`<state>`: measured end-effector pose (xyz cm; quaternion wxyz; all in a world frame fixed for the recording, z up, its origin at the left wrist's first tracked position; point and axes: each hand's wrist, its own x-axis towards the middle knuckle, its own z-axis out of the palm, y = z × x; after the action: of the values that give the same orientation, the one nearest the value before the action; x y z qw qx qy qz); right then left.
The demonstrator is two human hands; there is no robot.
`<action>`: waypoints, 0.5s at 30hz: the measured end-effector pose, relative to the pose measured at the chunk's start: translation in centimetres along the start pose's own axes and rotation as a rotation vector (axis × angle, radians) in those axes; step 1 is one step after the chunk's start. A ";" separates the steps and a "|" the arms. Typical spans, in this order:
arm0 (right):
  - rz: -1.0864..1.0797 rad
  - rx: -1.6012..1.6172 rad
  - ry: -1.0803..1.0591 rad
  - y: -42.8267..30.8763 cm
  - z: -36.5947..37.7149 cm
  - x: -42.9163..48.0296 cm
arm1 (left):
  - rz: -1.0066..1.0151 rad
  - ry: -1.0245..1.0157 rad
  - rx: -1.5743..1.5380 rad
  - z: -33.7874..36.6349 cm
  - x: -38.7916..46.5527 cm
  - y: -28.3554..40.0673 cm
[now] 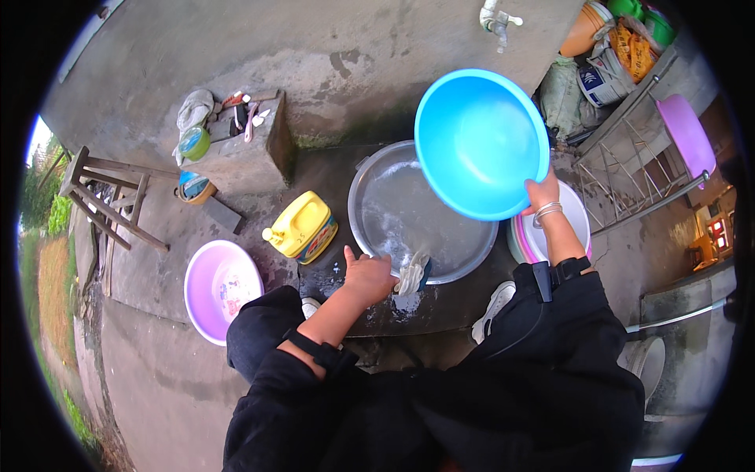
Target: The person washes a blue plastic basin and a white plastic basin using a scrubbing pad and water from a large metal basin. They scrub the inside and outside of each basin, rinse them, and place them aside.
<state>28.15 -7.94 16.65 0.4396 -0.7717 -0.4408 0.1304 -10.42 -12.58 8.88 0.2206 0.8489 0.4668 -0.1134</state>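
Note:
My right hand (pixel 542 192) grips the lower right rim of a bright blue plastic basin (pixel 481 144), holding it tilted with its inside towards me. It covers part of a wide metal basin (pixel 377 203) on the ground, which holds cloudy, sudsy water. At the metal basin's near left rim is my left hand (pixel 368 278), its thumb sticking up. Beside its fingers a wet white and blue-green cloth (pixel 414 272) hangs over that rim. Whether the fingers pinch the cloth or the rim is hidden. Under my right wrist are stacked basins (pixel 572 212), the top one whitish.
A yellow jug (pixel 307 227) stands left of the metal basin, near a pink-purple basin (pixel 221 289). Brushes and a cloth lie on a concrete block (pixel 236 162). A wooden stool (pixel 112 200) lies tipped at left. On the wall is a tap (pixel 500 25); a metal rack (pixel 637 171) stands right.

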 end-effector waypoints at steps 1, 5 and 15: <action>0.297 0.184 -0.137 0.5 -0.1 0.0 | -0.022 0.005 -0.096 0.0 0.4 -0.1; 0.637 0.432 -0.316 1.4 -0.4 -0.4 | -0.054 0.075 -0.506 0.3 2.7 -0.4; 0.635 0.581 -0.617 1.1 -1.5 -2.8 | -0.147 0.096 -1.649 -1.9 4.6 1.4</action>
<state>28.02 -11.29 16.08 0.4241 -0.6393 -0.2397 0.5949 -6.79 -8.85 9.10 0.7441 0.3858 0.4635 0.2875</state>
